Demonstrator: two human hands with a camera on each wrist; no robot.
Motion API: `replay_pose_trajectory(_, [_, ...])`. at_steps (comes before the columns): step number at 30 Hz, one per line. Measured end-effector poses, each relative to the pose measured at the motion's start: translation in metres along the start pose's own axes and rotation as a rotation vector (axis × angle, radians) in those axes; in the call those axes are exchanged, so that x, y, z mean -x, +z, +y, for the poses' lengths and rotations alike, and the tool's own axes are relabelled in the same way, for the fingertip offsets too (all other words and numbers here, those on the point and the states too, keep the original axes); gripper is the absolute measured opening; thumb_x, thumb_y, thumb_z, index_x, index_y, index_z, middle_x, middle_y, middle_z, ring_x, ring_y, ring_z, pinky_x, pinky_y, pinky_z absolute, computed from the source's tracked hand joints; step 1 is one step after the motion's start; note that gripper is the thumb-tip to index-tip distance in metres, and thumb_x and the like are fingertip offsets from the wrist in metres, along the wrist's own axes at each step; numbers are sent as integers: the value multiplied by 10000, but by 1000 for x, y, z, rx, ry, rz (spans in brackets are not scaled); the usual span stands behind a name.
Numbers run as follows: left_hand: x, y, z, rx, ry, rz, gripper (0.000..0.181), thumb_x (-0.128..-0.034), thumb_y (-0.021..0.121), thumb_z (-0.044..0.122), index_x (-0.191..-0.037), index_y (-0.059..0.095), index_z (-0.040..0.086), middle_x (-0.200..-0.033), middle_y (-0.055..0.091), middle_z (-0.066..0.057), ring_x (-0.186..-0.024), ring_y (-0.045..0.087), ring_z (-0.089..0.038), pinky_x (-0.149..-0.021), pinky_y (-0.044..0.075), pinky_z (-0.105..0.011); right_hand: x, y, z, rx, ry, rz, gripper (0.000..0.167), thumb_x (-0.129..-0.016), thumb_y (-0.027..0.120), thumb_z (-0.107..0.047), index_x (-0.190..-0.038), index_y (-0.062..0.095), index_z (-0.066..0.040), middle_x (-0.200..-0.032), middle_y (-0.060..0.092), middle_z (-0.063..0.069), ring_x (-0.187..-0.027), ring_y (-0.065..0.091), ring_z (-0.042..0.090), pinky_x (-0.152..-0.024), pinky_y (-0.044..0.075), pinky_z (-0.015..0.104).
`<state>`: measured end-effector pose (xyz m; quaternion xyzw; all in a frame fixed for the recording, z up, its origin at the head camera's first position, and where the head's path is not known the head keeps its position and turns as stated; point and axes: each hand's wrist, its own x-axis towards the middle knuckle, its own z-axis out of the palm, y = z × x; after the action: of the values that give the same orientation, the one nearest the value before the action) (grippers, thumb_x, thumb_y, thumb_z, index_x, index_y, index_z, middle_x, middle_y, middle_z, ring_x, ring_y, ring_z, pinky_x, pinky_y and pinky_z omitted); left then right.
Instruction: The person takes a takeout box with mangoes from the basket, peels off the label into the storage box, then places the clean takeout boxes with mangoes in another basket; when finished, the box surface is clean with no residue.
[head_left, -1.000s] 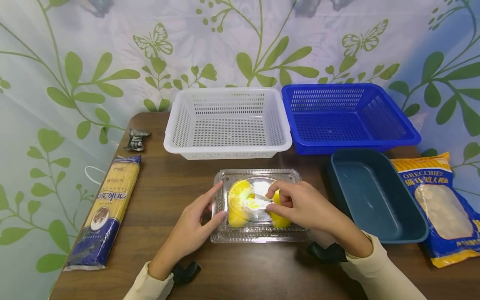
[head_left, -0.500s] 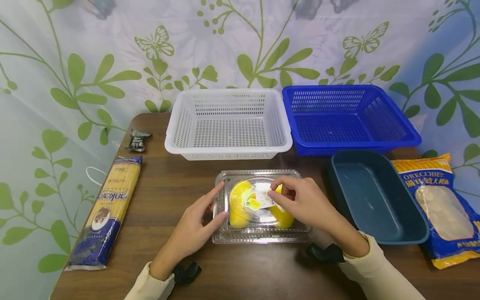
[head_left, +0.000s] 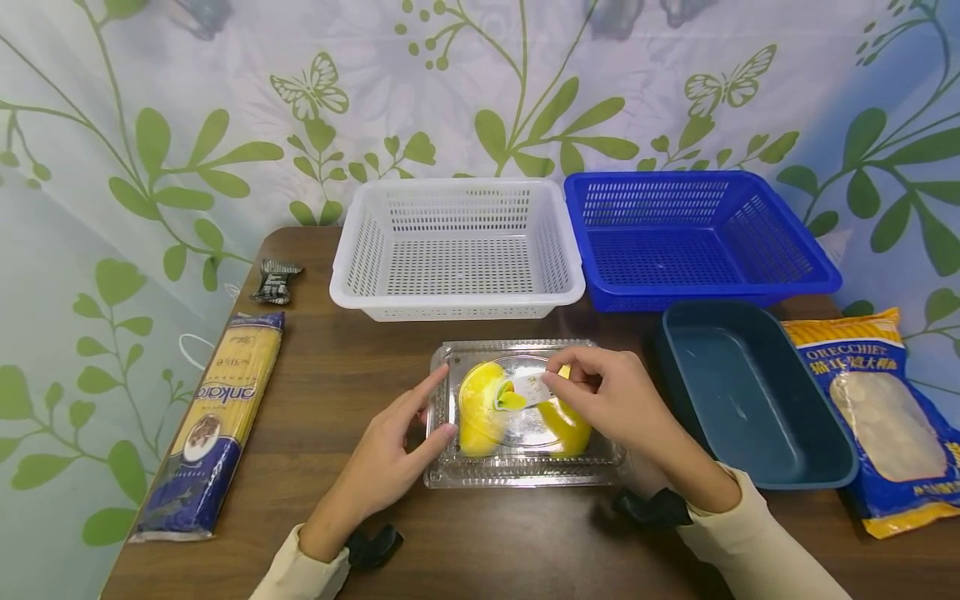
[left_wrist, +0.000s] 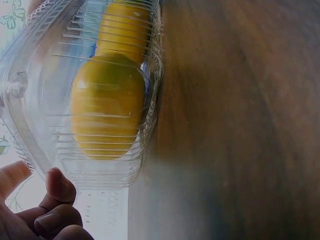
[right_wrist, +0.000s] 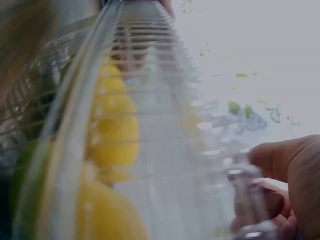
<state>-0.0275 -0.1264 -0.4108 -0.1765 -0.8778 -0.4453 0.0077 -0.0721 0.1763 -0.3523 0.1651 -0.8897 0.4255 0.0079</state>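
Note:
A clear plastic clamshell box [head_left: 525, 468] lies on the table with yellow fruit [head_left: 480, 421] inside; through its ribbed wall in the left wrist view, one rounded yellow fruit [left_wrist: 107, 107] has a greenish top. My right hand [head_left: 611, 392] pinches a corner of a white sticker [head_left: 531, 389] with a yellow fruit print, partly raised off the lid. Beside the box's left edge, my left hand [head_left: 393, 442] steadies it, index finger and thumb extended against the plastic. The right wrist view is blurred; the right thumb [right_wrist: 280, 157] shows there, but the sticker cannot be made out.
Behind the box stand a white basket [head_left: 457, 298] and a blue basket [head_left: 697, 292]. A dark teal tub [head_left: 750, 392] sits to the right, beside an orecchiette bag [head_left: 888, 417]. On the left lie a spaghetti pack [head_left: 213, 425] and a small dark wrapper [head_left: 276, 281].
My right hand has moved slightly right, drawing the pinched sticker up from the lid, so more of it shows lifted. My left hand has kept its place at the box.

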Motion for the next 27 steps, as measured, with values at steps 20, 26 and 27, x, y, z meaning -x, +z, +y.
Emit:
replay_pose_trajectory(20, [0, 2, -3, 0, 32, 16, 667, -996, 669, 366, -1592, 374, 321, -922, 484, 73, -773, 492, -208, -608, 400, -267, 33, -54, 28, -381, 157, 325, 120, -945, 741, -83, -1014, 718, 13, -571, 348, 8, -488, 273, 188, -424, 178, 370])
replay_pose_trajectory(26, [0, 2, -5, 7, 47, 13, 674, -997, 673, 334, -1597, 368, 300, -925, 482, 63, -751, 475, -210, -576, 390, -257, 59, -79, 59, -520, 295, 472, 112, -948, 743, -117, -1029, 739, -40, -601, 432, 6, -519, 355, 169, -464, 202, 367])
replay_pose_trajectory(27, [0, 2, -5, 6, 45, 12, 673, -997, 673, 336, -1597, 369, 298, -926, 481, 64, -757, 477, -209, -580, 390, -257, 64, -83, 63, -537, 333, 492, 120, -943, 752, -136, -1032, 740, -56, -615, 454, 3, -531, 372, 166, -459, 226, 346])
